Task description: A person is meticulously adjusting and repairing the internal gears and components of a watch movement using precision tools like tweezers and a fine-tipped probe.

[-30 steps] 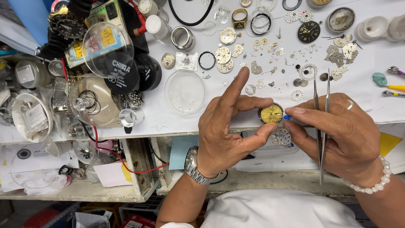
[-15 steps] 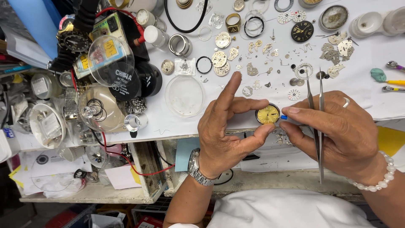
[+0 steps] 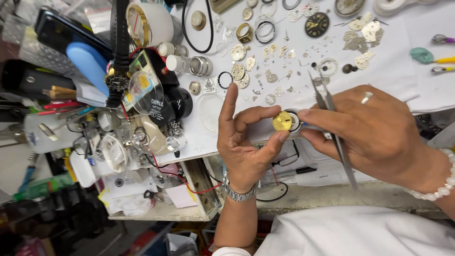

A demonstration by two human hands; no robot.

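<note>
My left hand [image 3: 246, 144] pinches a small round watch movement with a gold dial [image 3: 283, 121] between thumb and middle finger, the index finger raised. My right hand [image 3: 374, 132] touches the movement's right side with thumb and forefinger and also holds long steel tweezers [image 3: 334, 128] that lie across its fingers. A ring is on the right hand, a bead bracelet on its wrist, and a metal watch [image 3: 239, 192] on my left wrist. Both hands hover over the near edge of a white work mat [image 3: 403, 76].
Several tiny gears, plates and rings [image 3: 275, 61] lie scattered on the mat, with a black dial [image 3: 316, 23] and a clear round crystal [image 3: 210, 111]. Cluttered tools, magnifier lens [image 3: 144, 92], jars and cases crowd the left. Green-tipped sticks [image 3: 429, 57] lie at the right edge.
The camera has shifted and the scene looks closer. Both hands keep the same hold on the gold-dial movement, with only slight finger adjustment.
</note>
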